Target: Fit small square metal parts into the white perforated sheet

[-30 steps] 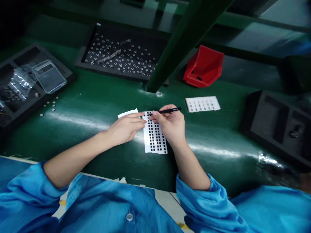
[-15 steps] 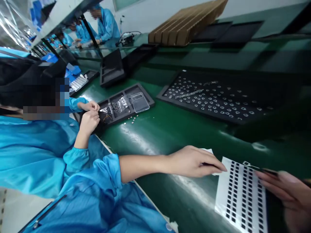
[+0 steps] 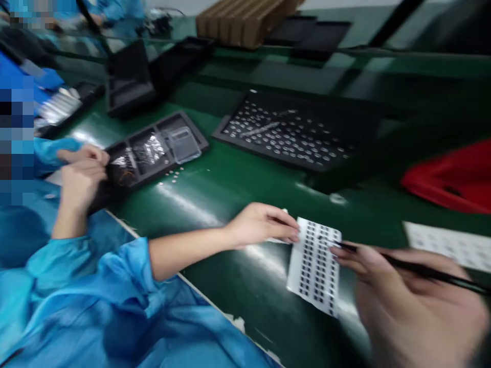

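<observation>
A white sheet (image 3: 316, 263) printed with rows of small black squares lies on the green table (image 3: 238, 189). My left hand (image 3: 261, 225) rests with its fingers stretched flat, pressing the sheet's left edge and a white paper scrap under it. My right hand (image 3: 406, 301), blurred and close to the camera, pinches thin black tweezers (image 3: 422, 270) whose tip reaches the sheet's top right part.
A black tray (image 3: 291, 133) of several small metal parts lies behind. A black compartment tray (image 3: 153, 151) with a clear plastic lid sits left, where a co-worker's hands (image 3: 80, 171) work. A red bin (image 3: 448, 176) and another white sheet (image 3: 448, 245) are right.
The camera has swung left and then partly back to the right. My hands stay on the sheet, tweezers still held over its top.
</observation>
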The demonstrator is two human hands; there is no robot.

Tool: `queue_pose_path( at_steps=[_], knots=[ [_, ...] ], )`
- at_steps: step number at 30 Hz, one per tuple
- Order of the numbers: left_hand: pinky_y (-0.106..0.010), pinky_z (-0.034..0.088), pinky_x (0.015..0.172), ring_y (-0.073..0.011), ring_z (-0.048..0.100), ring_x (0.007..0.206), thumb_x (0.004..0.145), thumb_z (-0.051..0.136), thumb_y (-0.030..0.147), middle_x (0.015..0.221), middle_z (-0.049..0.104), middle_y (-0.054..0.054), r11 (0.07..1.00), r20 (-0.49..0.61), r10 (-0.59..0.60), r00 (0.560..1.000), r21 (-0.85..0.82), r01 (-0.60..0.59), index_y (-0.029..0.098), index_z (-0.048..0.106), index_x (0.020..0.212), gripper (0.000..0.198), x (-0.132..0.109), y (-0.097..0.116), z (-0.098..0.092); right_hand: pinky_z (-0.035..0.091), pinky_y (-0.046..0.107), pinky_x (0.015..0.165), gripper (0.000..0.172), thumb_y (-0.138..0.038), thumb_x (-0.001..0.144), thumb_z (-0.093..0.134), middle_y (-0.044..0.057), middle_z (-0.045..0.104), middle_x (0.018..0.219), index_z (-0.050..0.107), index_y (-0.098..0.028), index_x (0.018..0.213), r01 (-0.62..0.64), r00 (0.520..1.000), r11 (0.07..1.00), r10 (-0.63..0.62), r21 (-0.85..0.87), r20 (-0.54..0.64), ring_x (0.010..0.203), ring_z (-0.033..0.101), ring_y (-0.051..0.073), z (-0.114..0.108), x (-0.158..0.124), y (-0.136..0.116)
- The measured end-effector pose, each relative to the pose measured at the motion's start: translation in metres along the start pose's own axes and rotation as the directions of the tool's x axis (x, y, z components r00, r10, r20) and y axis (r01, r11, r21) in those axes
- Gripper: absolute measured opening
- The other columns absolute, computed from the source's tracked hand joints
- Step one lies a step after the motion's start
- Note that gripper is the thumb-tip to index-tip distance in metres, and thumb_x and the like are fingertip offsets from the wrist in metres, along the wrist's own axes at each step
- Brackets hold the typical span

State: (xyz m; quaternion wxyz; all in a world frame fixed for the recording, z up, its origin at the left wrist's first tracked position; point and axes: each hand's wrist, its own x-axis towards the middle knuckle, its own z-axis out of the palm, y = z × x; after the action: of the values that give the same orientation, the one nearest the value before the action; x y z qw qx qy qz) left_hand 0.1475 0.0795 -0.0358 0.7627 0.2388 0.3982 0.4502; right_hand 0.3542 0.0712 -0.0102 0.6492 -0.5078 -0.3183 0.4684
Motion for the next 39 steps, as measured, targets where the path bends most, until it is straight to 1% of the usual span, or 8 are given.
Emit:
queue_pose_path(
  at_steps=[3,7,12,23,28,31,35,39],
  knots=[
    [-0.031,0.065,0.086,-0.0137,0.078,0.075,0.051,0.111,0.031,0.080,0.082,-0.007,1.000,-0.070,0.004,0.998,-0.010,-0.004,0.011,0.085,0.082,0.045,0.001,0.001,0.002,0.074,0.028,0.058,0.043,-0.037,0.066,0.109,0.001,0.084,0.074,0.072,-0.025,0.086,0.080,0.978,0.991,-0.057,-0.108,0.202,0.061,0.085,0.027,0.000,0.001,0.000],
    [-0.030,0.067,0.089,-0.0144,0.080,0.079,0.064,0.108,0.025,0.085,0.084,-0.008,1.000,-0.075,-0.007,0.997,-0.004,0.007,0.012,0.087,0.086,0.033,-0.001,0.004,0.004,0.073,0.026,0.063,0.036,-0.030,0.084,0.100,0.000,0.087,0.083,0.066,-0.025,0.096,0.101,0.958,0.990,-0.071,-0.095,0.278,0.068,0.087,0.022,-0.001,-0.002,0.001],
    [-0.034,0.068,0.100,-0.0179,0.084,0.088,0.086,0.086,0.008,0.094,0.086,-0.012,0.999,-0.094,-0.032,0.995,0.011,0.033,0.009,0.087,0.090,0.004,-0.008,0.013,0.011,0.071,0.023,0.062,0.034,-0.027,0.088,0.097,-0.002,0.086,0.083,0.065,-0.026,0.098,0.154,0.950,0.984,-0.123,-0.086,0.288,0.068,0.086,0.018,-0.002,-0.003,0.002],
    [-0.031,0.069,0.092,-0.0173,0.084,0.087,0.088,0.076,0.000,0.089,0.085,-0.008,0.994,-0.082,0.007,0.997,0.110,0.002,0.011,0.085,0.092,0.015,-0.011,0.016,0.019,0.070,0.030,0.063,0.033,-0.027,0.089,0.095,-0.003,0.086,0.084,0.064,-0.027,0.099,0.187,0.942,0.971,-0.135,-0.148,0.306,0.071,0.086,0.021,-0.003,-0.005,0.001],
    [-0.036,0.069,0.093,-0.0226,0.085,0.091,0.085,0.090,0.014,0.092,0.085,-0.008,0.938,-0.034,0.207,0.978,0.292,-0.188,0.014,0.084,0.091,0.009,-0.017,0.014,0.018,0.073,0.039,0.065,0.031,-0.028,0.090,0.093,-0.007,0.084,0.082,0.063,-0.030,0.098,0.194,0.945,0.971,-0.145,-0.143,0.294,0.067,0.084,0.024,-0.004,-0.005,-0.006],
    [-0.035,0.069,0.098,-0.0231,0.085,0.101,0.092,0.087,0.021,0.104,0.087,-0.007,0.792,0.010,0.414,0.910,0.489,-0.366,0.021,0.086,0.108,0.016,-0.027,0.013,0.017,0.072,0.038,0.062,0.030,-0.031,0.089,0.093,-0.008,0.084,0.081,0.063,-0.031,0.097,0.204,0.945,0.969,-0.159,-0.137,0.285,0.063,0.083,0.023,-0.004,-0.005,-0.009],
    [-0.036,0.068,0.102,-0.0230,0.085,0.105,0.095,0.085,0.026,0.108,0.089,-0.005,0.612,0.118,0.515,0.849,0.644,-0.460,0.028,0.087,0.116,0.021,-0.038,0.014,0.016,0.071,0.035,0.061,0.031,-0.030,0.089,0.095,-0.006,0.086,0.083,0.065,-0.030,0.096,0.202,0.943,0.976,-0.170,-0.086,0.287,0.061,0.082,0.021,-0.004,-0.004,-0.012],
    [-0.033,0.069,0.098,-0.0222,0.086,0.101,0.091,0.087,0.021,0.105,0.089,-0.005,0.675,0.086,0.491,0.867,0.592,-0.441,0.025,0.089,0.107,0.017,-0.036,0.017,0.020,0.071,0.033,0.063,0.030,-0.028,0.090,0.094,-0.005,0.087,0.086,0.065,-0.029,0.097,0.179,0.938,0.983,-0.156,-0.048,0.311,0.063,0.082,0.020,-0.004,-0.004,-0.014]
  ],
)
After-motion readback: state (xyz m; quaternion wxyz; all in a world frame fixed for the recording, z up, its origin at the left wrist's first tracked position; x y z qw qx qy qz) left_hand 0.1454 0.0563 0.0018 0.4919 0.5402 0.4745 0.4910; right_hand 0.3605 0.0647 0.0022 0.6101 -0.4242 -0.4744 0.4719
